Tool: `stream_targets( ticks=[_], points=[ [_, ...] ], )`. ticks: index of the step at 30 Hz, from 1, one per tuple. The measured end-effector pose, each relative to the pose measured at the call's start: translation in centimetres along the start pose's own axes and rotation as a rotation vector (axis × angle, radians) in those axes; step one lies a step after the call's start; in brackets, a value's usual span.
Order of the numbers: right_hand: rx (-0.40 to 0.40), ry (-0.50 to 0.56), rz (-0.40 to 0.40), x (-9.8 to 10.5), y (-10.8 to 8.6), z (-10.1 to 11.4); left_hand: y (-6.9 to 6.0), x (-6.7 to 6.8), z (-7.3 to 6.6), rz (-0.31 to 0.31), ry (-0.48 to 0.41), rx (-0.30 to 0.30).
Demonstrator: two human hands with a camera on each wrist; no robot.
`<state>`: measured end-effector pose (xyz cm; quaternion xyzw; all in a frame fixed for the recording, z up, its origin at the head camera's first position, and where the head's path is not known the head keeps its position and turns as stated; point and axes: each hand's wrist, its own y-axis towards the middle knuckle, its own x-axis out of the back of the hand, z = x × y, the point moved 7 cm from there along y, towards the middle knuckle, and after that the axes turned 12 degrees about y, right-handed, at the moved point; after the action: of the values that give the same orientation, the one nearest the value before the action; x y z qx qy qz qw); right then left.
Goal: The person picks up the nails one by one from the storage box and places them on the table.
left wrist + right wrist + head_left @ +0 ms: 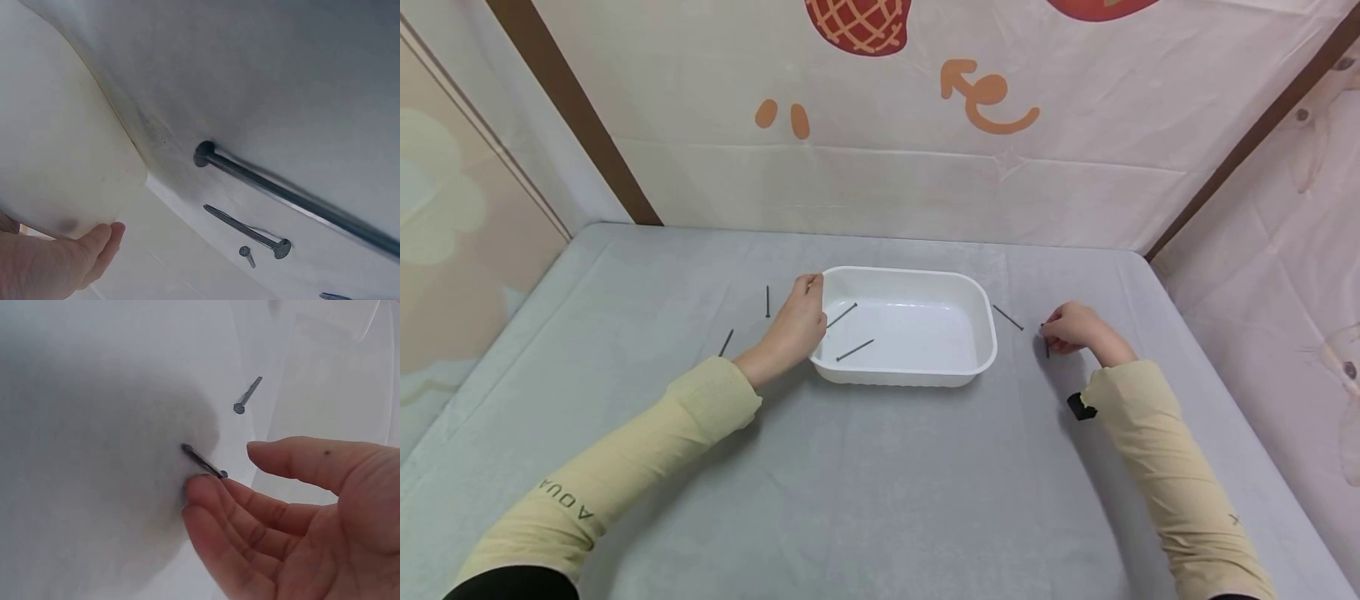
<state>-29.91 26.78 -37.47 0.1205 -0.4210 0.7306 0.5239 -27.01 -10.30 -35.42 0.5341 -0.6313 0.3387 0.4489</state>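
A white plastic tray sits on the cloth-covered table, with one nail and another nail inside it. At its left end my left hand grips the rim; the left wrist view shows the fingers against the tray wall. My right hand is low over the table right of the tray. Its fingertips touch or nearly touch a dark nail, while the thumb stays apart. Between that hand and the tray lies a further nail.
Left of the tray, one nail lies farther back and another nail lies near the left sleeve. A printed curtain hangs behind the table's far edge. Grey cloth covers the table in front of the tray.
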Motion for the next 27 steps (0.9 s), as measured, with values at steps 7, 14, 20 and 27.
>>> stream_targets(
  ticks=[7, 14, 20, 27],
  points=[
    [0.012, -0.084, 0.011, -0.1, -0.3, 0.7, -0.1, 0.0, 0.0, 0.003, -0.001, -0.002],
    [0.017, -0.147, 0.033, -0.5, -0.9, 1.8, 0.0, 0.0, -0.1, 0.011, 0.003, 0.004],
    [0.039, -0.213, 0.032, -0.8, -1.3, 3.0, -0.1, 0.1, -0.2, 0.015, 0.004, 0.003],
    [0.075, -0.271, 0.011, -0.9, -1.8, 4.7, 0.0, 0.0, 0.0, 0.001, 0.007, 0.001]
  ],
)
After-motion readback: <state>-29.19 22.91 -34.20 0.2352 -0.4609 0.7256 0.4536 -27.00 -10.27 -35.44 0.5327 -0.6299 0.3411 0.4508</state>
